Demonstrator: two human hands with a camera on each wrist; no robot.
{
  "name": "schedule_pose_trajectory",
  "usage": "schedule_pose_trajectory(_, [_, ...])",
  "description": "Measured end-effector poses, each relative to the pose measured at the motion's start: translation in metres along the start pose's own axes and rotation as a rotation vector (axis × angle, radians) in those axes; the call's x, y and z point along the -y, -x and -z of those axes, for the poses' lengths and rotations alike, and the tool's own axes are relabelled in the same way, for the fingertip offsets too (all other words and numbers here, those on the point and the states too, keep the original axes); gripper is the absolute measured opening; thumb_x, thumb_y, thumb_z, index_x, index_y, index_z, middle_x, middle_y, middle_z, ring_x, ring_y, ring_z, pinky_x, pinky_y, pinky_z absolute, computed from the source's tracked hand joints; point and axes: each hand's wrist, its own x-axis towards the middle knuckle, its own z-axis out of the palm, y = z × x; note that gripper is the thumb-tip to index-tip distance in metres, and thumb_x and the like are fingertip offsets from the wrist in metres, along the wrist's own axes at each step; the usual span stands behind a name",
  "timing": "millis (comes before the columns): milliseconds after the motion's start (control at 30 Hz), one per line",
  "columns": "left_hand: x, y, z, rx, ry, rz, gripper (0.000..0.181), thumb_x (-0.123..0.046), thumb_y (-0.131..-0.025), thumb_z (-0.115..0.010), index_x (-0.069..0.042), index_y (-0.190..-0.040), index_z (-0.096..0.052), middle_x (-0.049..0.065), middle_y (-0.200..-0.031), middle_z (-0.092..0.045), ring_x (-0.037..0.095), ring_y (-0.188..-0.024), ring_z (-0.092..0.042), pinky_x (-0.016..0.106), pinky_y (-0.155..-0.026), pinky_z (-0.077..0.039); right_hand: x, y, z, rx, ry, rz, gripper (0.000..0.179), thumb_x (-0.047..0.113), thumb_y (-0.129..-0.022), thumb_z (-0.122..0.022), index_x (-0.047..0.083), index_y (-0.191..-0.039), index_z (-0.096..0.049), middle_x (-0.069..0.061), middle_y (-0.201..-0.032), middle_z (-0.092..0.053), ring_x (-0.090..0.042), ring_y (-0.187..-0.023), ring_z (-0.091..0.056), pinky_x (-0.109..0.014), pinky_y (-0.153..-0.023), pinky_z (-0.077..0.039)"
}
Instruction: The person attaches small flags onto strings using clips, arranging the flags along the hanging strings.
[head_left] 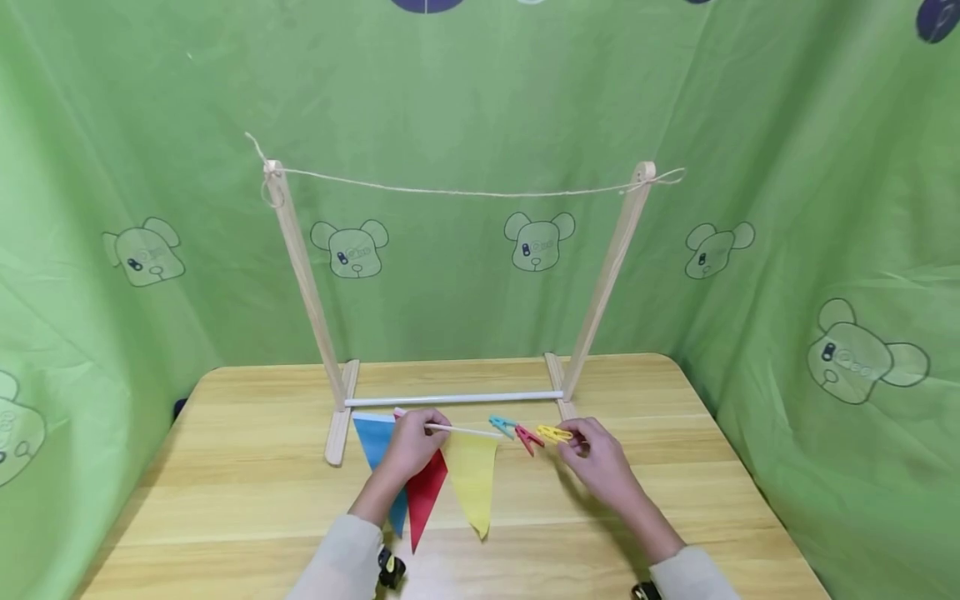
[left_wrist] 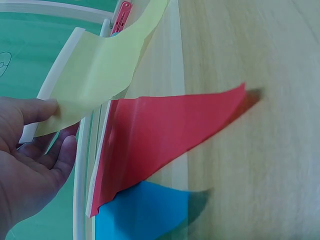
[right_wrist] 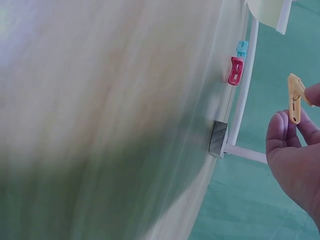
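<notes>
Between thumb and fingers, my left hand (head_left: 416, 443) pinches one end of the white top strip of a yellow triangular pennant (head_left: 472, 479). In the left wrist view the yellow pennant (left_wrist: 97, 70) is lifted and curves away from the hand. Below it on the table lie a red pennant (left_wrist: 150, 122) and, partly under that, a blue pennant (left_wrist: 142, 212). My right hand (head_left: 600, 460) pinches a yellow clothespin (right_wrist: 295, 102), raised over the table in the right wrist view. Left of that hand are a red clothespin (head_left: 529, 440) and a blue clothespin (head_left: 501, 426).
Behind the hands, two wooden posts (head_left: 306, 271) stand on flat feet, joined low down by a white rod (head_left: 453, 399). A thin string (head_left: 450, 193) sags between their tops. Green curtains (head_left: 450, 308) surround the wooden table (head_left: 247, 500) at the back and sides.
</notes>
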Motion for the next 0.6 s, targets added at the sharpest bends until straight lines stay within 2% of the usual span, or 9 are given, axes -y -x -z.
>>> schedule_pose_trajectory(267, [-0.0027,0.0009,0.0026,-0.038,0.017,-0.014,0.005,-0.002,-0.091,-0.075,-0.007,-0.093,-0.075,0.004,-0.086,-0.072,0.014,-0.072,-0.056,0.025,-0.062,-0.049,0.0028,-0.0023,0.0023,-0.001,-0.024,-0.008,0.028,0.005,-0.088,-0.080,0.006,-0.114,-0.070,-0.006,-0.097,-0.063,-0.010,-0.084,-0.059,-0.018,-0.075,-0.057])
schedule_pose_trajectory(400, [-0.0029,0.0002,0.0031,-0.048,0.026,-0.025,0.005,-0.003,-0.092,-0.074,-0.007,-0.094,-0.074,0.004,-0.087,-0.072,0.013,-0.071,-0.056,0.024,-0.062,-0.049,0.0046,-0.0045,0.0049,-0.010,-0.032,-0.029,0.031,0.004,-0.085,-0.082,0.005,-0.113,-0.070,-0.008,-0.098,-0.064,-0.012,-0.084,-0.060,-0.019,-0.074,-0.057])
schedule_pose_trajectory(600, [-0.0039,-0.0007,0.0038,-0.056,0.034,-0.048,0.004,-0.004,-0.091,-0.075,-0.007,-0.094,-0.073,0.005,-0.093,-0.075,0.011,-0.071,-0.057,0.024,-0.063,-0.049,0.0088,-0.0068,0.0097,-0.012,-0.059,-0.053,0.032,0.003,-0.086,-0.081,0.004,-0.115,-0.069,-0.011,-0.101,-0.066,-0.015,-0.088,-0.061,-0.020,-0.079,-0.058])
